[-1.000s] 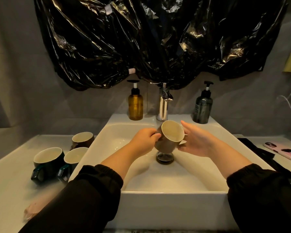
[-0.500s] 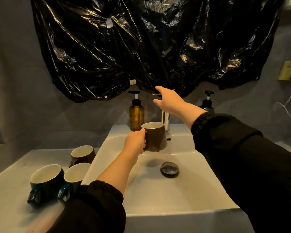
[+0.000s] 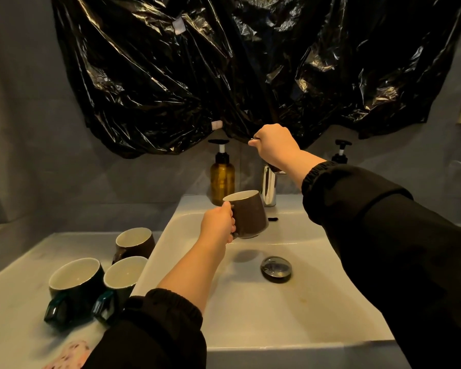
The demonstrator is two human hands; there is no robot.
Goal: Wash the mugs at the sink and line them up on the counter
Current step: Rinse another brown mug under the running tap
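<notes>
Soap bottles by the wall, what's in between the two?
In the head view, the shiny tap stands between the amber bottle and the dark bottle, with the right hand gripping its handle.

The right hand (image 3: 274, 146) has left the brown ceramic mug (image 3: 249, 215) and gone up to the top of the chrome faucet (image 3: 268, 187). Half a second ago its fingers were straight; now they are curled round the lever there. The left hand (image 3: 218, 226) alone has lifted the mug from a tilt to nearly upright, just before the faucet.
</notes>
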